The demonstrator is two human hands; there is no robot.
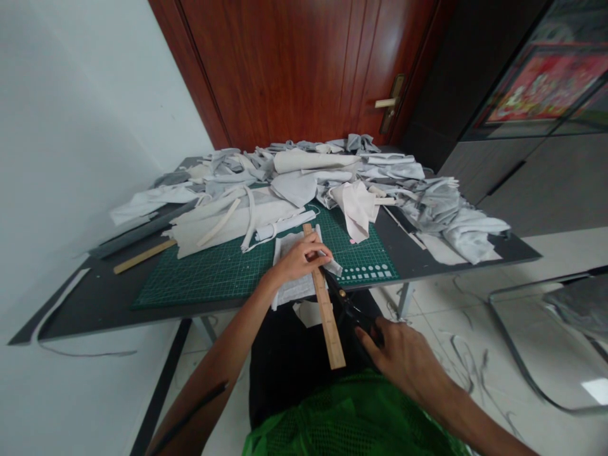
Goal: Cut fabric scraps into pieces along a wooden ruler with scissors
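Observation:
A piece of light grey fabric [291,292] lies at the front edge of the green cutting mat [209,278], its lower part overhanging. Across it runs a wooden ruler [330,326], sticking out past the table edge toward my body. My left hand [304,258] rests over the ruler and fabric with curled fingers closed on the ruler; whether it also pinches the cloth is hidden. Black scissors [350,307] are gripped in my right hand [396,351]. Their blades point away from me, with the tips at the fabric's right side beside my left fingertips.
Heaps of grey and white cloth scraps [223,166] cover the back of the dark table [95,297]. More scraps [446,215] pile up at the right. A second wooden strip [145,256] lies left. A metal-framed chair [503,342] stands right, near strips on the floor.

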